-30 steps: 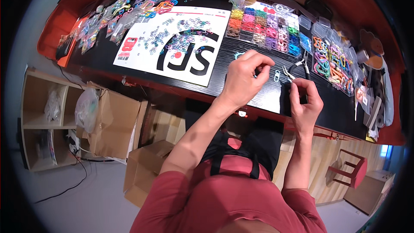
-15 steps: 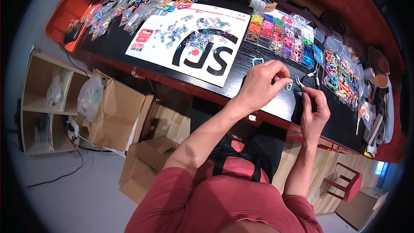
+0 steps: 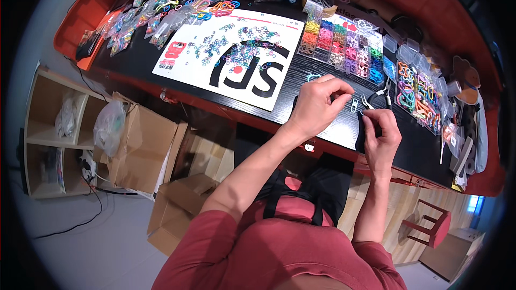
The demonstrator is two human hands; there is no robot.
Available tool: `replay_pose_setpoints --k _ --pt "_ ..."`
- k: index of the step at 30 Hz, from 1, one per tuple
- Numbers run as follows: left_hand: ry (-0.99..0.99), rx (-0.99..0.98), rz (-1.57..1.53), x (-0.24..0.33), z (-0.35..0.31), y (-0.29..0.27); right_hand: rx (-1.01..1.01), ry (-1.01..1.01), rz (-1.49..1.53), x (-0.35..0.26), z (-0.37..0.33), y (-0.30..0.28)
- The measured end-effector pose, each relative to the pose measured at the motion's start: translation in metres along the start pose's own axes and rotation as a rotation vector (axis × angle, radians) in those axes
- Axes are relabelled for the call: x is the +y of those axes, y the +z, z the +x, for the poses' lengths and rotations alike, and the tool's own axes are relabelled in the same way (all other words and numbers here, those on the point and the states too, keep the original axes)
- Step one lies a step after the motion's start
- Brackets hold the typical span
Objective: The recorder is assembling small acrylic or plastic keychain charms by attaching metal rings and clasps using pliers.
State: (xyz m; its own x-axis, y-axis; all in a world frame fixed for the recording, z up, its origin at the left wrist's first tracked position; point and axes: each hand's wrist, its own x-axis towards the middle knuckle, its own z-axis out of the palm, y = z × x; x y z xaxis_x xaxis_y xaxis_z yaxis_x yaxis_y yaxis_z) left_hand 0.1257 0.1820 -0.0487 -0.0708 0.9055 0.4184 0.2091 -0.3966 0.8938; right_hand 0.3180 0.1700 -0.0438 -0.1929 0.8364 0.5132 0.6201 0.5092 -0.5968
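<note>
My left hand (image 3: 318, 106) is over the desk with thumb and forefinger drawn together; whatever may be between the tips is too small to make out. To its right, my right hand (image 3: 382, 135) is also pinched, with a tiny pale bit at its fingertips that I cannot name. Between the two hands lies a small whitish oval clip (image 3: 354, 106) on the desk. Just beyond my right fingertips rest dark-handled pliers (image 3: 379, 95) with thin metal jaws. Past my left knuckles is a small light-blue loop (image 3: 313, 77).
A white printed sheet (image 3: 252, 99) on the dark desk (image 3: 290, 83) bears many small coloured rings. Behind stands a divided box of coloured pieces (image 3: 344, 48); another box of bright clips (image 3: 419, 94) is to the right. Bagged beads (image 3: 126, 27) lie far left. Cardboard boxes (image 3: 142, 150) stand below.
The whole view has shifted slightly. My right hand has come a little closer to the clip and to my left hand. The left hand keeps its pinch.
</note>
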Motion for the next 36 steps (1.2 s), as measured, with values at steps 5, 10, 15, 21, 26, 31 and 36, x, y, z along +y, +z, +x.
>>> replay_pose_setpoints --k 5,10,15,21,26,31,36 --pt "-0.024 -0.016 0.003 -0.0006 -0.0002 0.0001 0.071 0.023 0.077 -0.0018 0.0003 -0.0019" --pt "-0.092 0.042 -0.102 -0.0033 0.0001 0.0007 0.083 0.018 0.052 -0.0026 0.0009 -0.0018" --pt "-0.098 0.014 -0.074 0.0019 0.0008 -0.0030 0.066 0.020 0.063 -0.0045 0.0001 -0.0015" --pt "-0.117 0.016 -0.125 0.0036 -0.0002 -0.0045 0.071 0.074 0.056 -0.0033 -0.0021 -0.0008" --pt "-0.095 0.012 -0.143 0.0009 -0.0013 -0.0048 0.097 0.059 0.017 -0.0028 -0.0016 0.0020" --pt "-0.073 0.000 -0.127 0.0016 -0.0009 -0.0062 0.075 0.057 0.009 -0.0010 -0.0014 0.0003" --pt "-0.073 0.047 -0.223 -0.0025 -0.0006 -0.0044 0.087 0.049 0.001 -0.0040 0.0000 0.0025"
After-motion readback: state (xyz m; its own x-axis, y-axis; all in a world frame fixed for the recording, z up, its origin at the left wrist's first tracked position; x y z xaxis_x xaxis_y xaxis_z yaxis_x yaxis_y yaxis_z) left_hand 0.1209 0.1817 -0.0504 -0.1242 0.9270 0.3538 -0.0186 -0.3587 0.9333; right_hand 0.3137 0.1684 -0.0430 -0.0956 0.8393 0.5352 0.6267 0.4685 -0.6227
